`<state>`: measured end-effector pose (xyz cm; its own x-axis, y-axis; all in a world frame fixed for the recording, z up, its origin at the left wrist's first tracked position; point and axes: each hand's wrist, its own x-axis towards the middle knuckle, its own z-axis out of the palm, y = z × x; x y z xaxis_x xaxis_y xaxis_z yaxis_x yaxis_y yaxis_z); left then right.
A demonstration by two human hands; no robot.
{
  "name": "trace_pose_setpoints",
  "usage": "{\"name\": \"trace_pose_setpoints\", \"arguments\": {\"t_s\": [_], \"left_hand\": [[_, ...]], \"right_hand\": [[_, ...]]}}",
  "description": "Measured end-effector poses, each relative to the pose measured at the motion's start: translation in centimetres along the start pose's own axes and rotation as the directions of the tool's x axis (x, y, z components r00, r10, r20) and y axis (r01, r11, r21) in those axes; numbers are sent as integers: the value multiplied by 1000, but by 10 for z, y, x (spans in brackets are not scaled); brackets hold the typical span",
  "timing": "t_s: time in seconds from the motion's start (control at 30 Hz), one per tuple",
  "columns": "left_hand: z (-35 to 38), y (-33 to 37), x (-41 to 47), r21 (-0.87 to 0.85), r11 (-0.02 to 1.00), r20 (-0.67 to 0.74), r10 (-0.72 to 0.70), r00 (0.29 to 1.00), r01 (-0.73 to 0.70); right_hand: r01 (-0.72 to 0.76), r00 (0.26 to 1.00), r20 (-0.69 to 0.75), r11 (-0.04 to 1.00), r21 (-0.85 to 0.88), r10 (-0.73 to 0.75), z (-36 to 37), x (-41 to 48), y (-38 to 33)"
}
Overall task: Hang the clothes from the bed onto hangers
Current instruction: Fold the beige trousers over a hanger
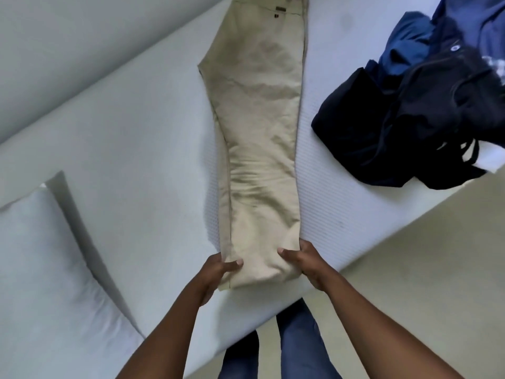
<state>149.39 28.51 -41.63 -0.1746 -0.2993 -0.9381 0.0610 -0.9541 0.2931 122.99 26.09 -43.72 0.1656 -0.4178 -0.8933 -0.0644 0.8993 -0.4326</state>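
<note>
Gripping the cuff end of the trousers (262,132): the left hand (218,272) pinches the near left corner with the thumb on top, and the right hand (303,265) pinches the near right corner the same way. Both hold cloth at the near edge of the bed (136,160).

Risk, judged: the two legs lie stacked, with the lower layer peeking out along the left seam. If either pinch catches only the top layer, a lift would let the legs slide apart and the fold would be lost. A quick pull could drag and bunch the waistband. No hanger in view.

Position: the trousers run straight away from the grip, cuffs in hand and waistband at the far end, flat on the bed. A pile of dark clothes (410,110) lies far right, apart from the trousers.
</note>
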Motion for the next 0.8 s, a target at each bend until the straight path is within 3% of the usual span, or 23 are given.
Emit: {"name": "trace_pose_setpoints", "arguments": {"t_s": [0.07, 0.2, 0.3, 0.4, 0.43, 0.5, 0.53, 0.67, 0.8], "left_hand": [[-8, -1, -28, -43, 999, 64, -6, 998, 9], [-28, -23, -65, 126, 992, 131, -47, 990, 30], [-37, -62, -68, 233, 970, 58, -84, 995, 69], [-46, -102, -53, 361, 920, -130, -112, 985, 152], [-50, -112, -45, 521, 833, -188, -103, 977, 188], [-53, -121, -33, 841, 496, -257, 19, 966, 214], [-52, -118, -28, 888, 413, -270, 107, 957, 204], [-39, -81, 4, 781, 624, -340, 381, 860, 32], [-33, -47, 47, 678, 733, -298, 343, 891, -55]], "right_hand": [[31, 1000, 3, 998, 55, -31, 6, -25, -5], [60, 997, 52, 998, -22, -59, 22, -68, 11], [64, 996, -58, 989, -135, -72, 42, -76, 54], [-36, 986, -167, 958, -283, -12, 49, -62, 105], [-113, 979, -198, 929, -353, 44, 48, -55, 119], [-249, 955, -270, 821, -514, 121, 42, -41, 137], [-284, 941, -315, 790, -543, 122, 39, -36, 137], [-184, 898, -438, 857, -481, -53, 33, -7, 105], [-51, 877, -454, 909, -415, -158, 36, 21, 76]]}}
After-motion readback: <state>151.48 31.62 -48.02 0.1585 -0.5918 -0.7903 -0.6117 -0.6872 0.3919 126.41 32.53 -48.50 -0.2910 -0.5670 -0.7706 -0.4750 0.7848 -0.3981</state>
